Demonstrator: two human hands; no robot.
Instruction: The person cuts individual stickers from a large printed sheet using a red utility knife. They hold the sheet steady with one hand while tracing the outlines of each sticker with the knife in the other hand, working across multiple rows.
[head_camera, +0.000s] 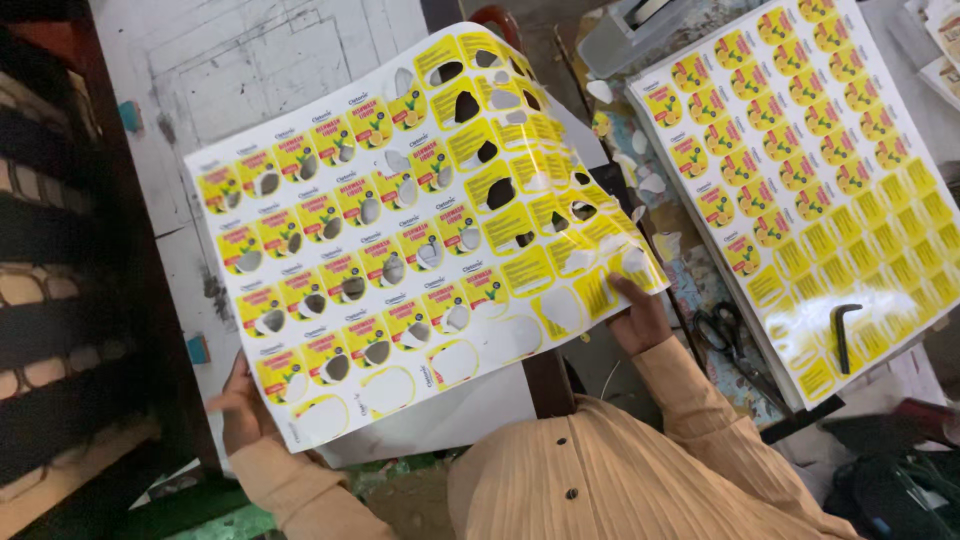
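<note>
I hold up a large glossy sheet of yellow die-cut labels with many oval holes punched out of it. My left hand grips its lower left corner, fingers behind the sheet. My right hand pinches the lower right edge, where the sheet curls upward. Both sleeves are pale orange and ribbed. A stack of similar uncut yellow label sheets lies to the right on the work surface.
Black scissors lie beside the stack's near edge. A black L-shaped metal tool rests on the stack. White oval cut-outs litter the gap between the sheets. A white board lies behind, dark patterned fabric at left.
</note>
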